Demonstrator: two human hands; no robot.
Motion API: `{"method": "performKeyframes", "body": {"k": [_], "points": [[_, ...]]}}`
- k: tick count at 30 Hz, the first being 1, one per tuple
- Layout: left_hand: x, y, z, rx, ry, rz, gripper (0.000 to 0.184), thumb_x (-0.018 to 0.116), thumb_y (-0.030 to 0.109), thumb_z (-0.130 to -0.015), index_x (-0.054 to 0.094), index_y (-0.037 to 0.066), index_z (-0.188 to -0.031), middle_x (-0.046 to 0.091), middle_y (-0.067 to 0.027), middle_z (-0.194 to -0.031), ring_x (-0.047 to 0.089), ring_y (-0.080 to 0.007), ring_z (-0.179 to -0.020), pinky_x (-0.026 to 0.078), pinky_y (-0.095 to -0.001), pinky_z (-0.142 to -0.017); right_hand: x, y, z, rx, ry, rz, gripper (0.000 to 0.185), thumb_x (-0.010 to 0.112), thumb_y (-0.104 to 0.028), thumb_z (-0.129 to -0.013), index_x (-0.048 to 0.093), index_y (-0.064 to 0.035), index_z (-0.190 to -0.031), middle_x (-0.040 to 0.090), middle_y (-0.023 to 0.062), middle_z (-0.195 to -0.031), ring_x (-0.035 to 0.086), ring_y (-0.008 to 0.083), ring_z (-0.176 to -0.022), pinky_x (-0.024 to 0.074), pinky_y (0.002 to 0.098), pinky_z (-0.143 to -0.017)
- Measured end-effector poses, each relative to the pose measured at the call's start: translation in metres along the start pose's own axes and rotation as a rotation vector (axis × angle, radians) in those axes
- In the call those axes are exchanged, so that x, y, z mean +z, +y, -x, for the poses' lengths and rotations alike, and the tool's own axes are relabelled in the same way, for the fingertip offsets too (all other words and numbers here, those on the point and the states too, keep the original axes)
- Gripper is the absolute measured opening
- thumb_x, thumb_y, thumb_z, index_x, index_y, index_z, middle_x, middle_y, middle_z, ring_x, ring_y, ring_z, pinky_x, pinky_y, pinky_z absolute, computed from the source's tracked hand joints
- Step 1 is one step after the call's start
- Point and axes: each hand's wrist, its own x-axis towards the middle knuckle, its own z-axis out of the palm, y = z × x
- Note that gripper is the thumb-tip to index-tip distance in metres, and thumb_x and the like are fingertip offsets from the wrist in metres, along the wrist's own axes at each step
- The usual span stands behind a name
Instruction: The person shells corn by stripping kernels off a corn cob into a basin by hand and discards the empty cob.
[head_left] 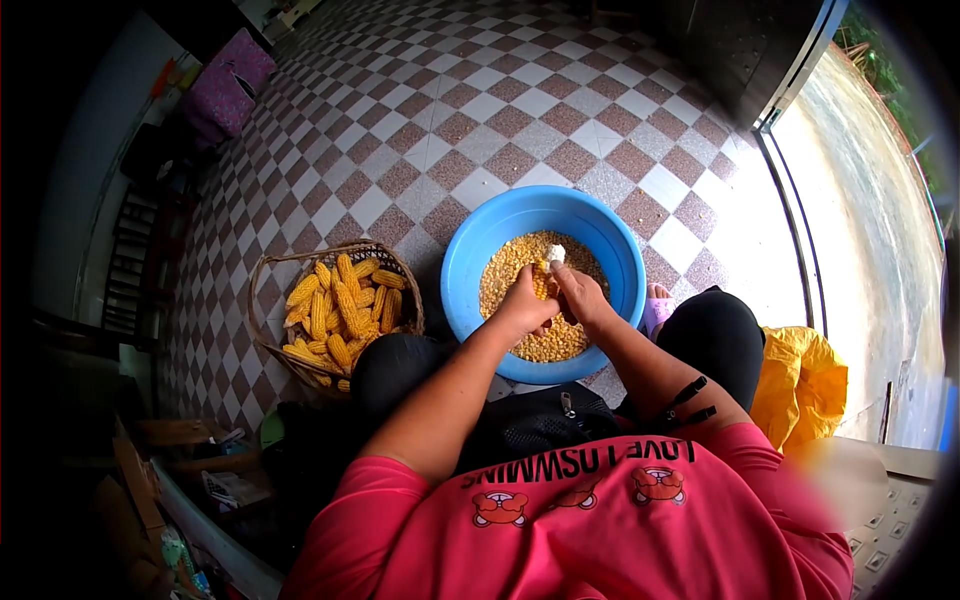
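Over a blue basin [463,318] holding loose yellow kernels [550,345], both of my hands meet around one corn cob [541,280]. Its upper end shows white, the part below is yellow. My left hand [522,303] wraps round the cob from the left. On the other side my right hand [582,296] is closed against the same cob, its thumb near the white end. A wicker basket [408,285] full of yellow cobs [347,310] stands left of the basin.
A yellow sack [800,385] lies to the right of my knee. The checkered floor [400,180] stretches ahead, with an open doorway at the right. A pink-covered object [225,85] stands far left. Assorted items crowd the lower left.
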Motion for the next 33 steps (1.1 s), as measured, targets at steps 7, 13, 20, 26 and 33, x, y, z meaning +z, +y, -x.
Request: {"method": "performKeyframes", "body": {"k": [7, 13, 20, 26, 33], "points": [[0.002, 0.0, -0.003, -0.027, 0.053, -0.116, 0.068, 0.061, 0.009, -0.07, 0.027, 0.001, -0.128, 0.057, -0.0151, -0.089, 0.06, -0.019, -0.06, 0.047, -0.0292, -0.04, 0.002, 0.035, -0.017, -0.262, 0.099, 0.15, 0.036, 0.042, -0.034, -0.091, 0.053, -0.0041, -0.075, 0.051, 0.0048, -0.06, 0.047, 0.0128, -0.048, 0.0364, 0.0259, -0.042], [0.0, -0.007, -0.006, -0.027, 0.067, 0.042, 0.067, 0.059, 0.006, -0.072, 0.025, 0.004, -0.13, 0.056, -0.0125, -0.088, 0.056, -0.0157, -0.055, 0.042, -0.0261, -0.037, 0.001, 0.02, -0.007, -0.076, 0.057, -0.052, 0.026, 0.043, -0.024, -0.09, 0.055, -0.0038, -0.081, 0.051, 0.0034, -0.064, 0.048, 0.0114, -0.049, 0.0389, 0.0241, -0.045], [-0.002, 0.002, 0.0, -0.033, 0.041, 0.187, 0.051, 0.058, 0.001, -0.077, 0.033, 0.01, -0.121, 0.055, -0.0071, -0.085, 0.051, -0.0113, -0.054, 0.037, -0.023, -0.036, 0.001, -0.006, 0.006, 0.106, -0.078, -0.273, 0.023, 0.046, -0.027, -0.092, 0.055, -0.006, -0.09, 0.055, 0.0035, -0.069, 0.052, 0.0104, -0.051, 0.0419, 0.0223, -0.046], [-0.008, 0.008, 0.006, -0.021, -0.045, 0.289, 0.053, 0.062, 0.004, -0.077, 0.034, 0.009, -0.122, 0.055, -0.0068, -0.085, 0.051, -0.0114, -0.055, 0.037, -0.0221, -0.038, -0.006, 0.001, -0.002, 0.117, -0.057, -0.249, 0.022, 0.05, -0.024, -0.09, 0.053, -0.007, -0.104, 0.058, 0.0066, -0.083, 0.055, 0.0126, -0.059, 0.0453, 0.0234, -0.053], [-0.015, 0.01, 0.007, -0.009, -0.161, 0.316, 0.061, 0.062, 0.004, -0.078, 0.031, 0.009, -0.13, 0.055, -0.0065, -0.092, 0.052, -0.0095, -0.058, 0.04, -0.02, -0.04, -0.01, -0.017, 0.001, -0.111, 0.008, -0.39, 0.052, 0.056, -0.014, -0.085, 0.034, -0.0074, -0.131, 0.052, 0.0129, -0.104, 0.057, 0.0173, -0.08, 0.0482, 0.0288, -0.058]]}}
